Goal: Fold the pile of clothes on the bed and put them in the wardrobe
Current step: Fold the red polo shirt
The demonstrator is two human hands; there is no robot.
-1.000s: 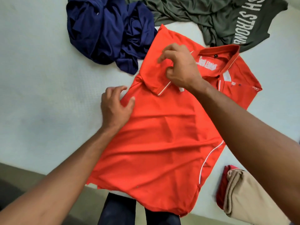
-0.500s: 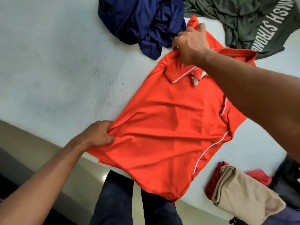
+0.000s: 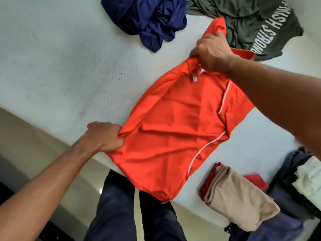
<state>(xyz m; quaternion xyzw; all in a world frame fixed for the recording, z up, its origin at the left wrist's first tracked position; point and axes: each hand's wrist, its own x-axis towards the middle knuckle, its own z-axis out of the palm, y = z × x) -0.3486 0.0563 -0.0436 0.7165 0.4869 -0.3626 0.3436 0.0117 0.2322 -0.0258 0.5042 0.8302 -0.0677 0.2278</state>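
An orange polo shirt [image 3: 173, 129] with white piping lies on the white bed [image 3: 60, 66], its hem hanging over the near edge. My left hand [image 3: 104, 136] grips the shirt's lower left side, bunching the cloth. My right hand [image 3: 212, 53] grips the shoulder and sleeve fabric near the collar, lifted slightly off the bed. A crumpled navy garment [image 3: 149, 20] and an olive T-shirt [image 3: 251, 23] with white lettering lie unfolded at the far side.
A folded beige garment [image 3: 238, 197] on a red one [image 3: 208, 181] sits at the bed's near right edge. Dark and white clothes [image 3: 302, 176] are heaped farther right. My dark trousers [image 3: 121, 206] and the pale floor [image 3: 34, 145] show below the bed edge.
My left hand slid from the shirt's upper side down to its lower left side and took hold. My right hand moved to the shoulder and gathered the fabric; the sleeve is folded in.
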